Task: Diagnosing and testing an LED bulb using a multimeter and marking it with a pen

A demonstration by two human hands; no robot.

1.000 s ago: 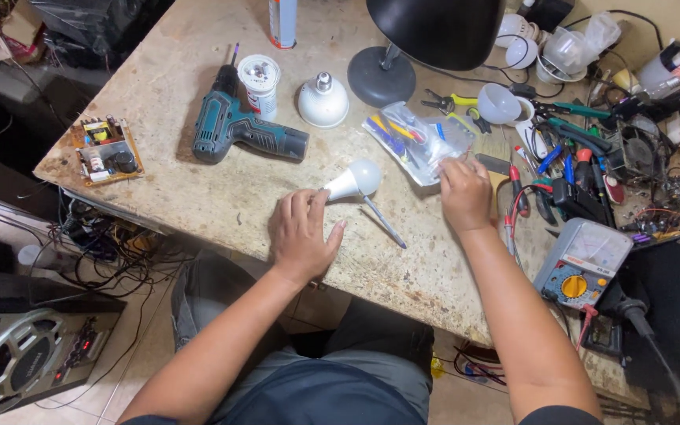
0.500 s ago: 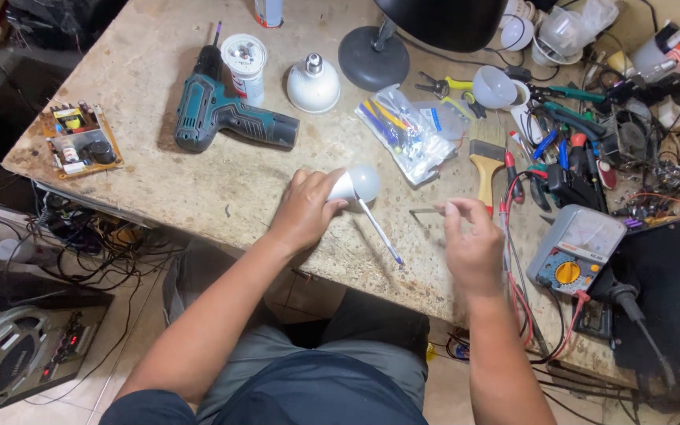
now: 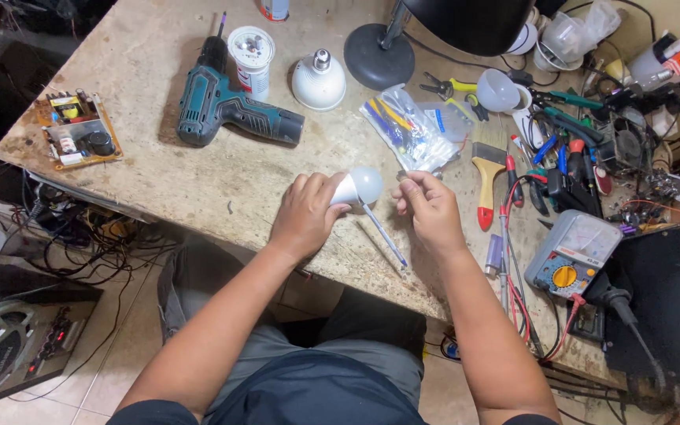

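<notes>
The left hand [image 3: 304, 216] was wrapped around a white bulb [image 3: 360, 187], its fingers [image 3: 316, 189] curled over the base end while the round dome stuck out past them to the right. The bulb lay low over the worktop [image 3: 159, 169], near its front edge. The right hand [image 3: 432, 212] sat just beside the dome, fingers pinched narrowly together at the tips; whether they gripped anything small, I could not tell. A thin screwdriver [image 3: 383, 234] lay on the worktop between the 2 hands, slanting from under the bulb toward the front edge.

Behind the hands lay a clear bag of small parts [image 3: 411, 134] and a paintbrush [image 3: 487, 177] with a red and yellow handle. Farther back stood a teal drill [image 3: 226, 110], a white can [image 3: 251, 55], a second bulb [image 3: 319, 79] on its dome, and the round base of a black lamp [image 3: 378, 59]. A circuit board [image 3: 79, 130] sat at the left corner. At the right were a meter [image 3: 572, 252] with a yellow dial, red leads and a clutter of pliers.
</notes>
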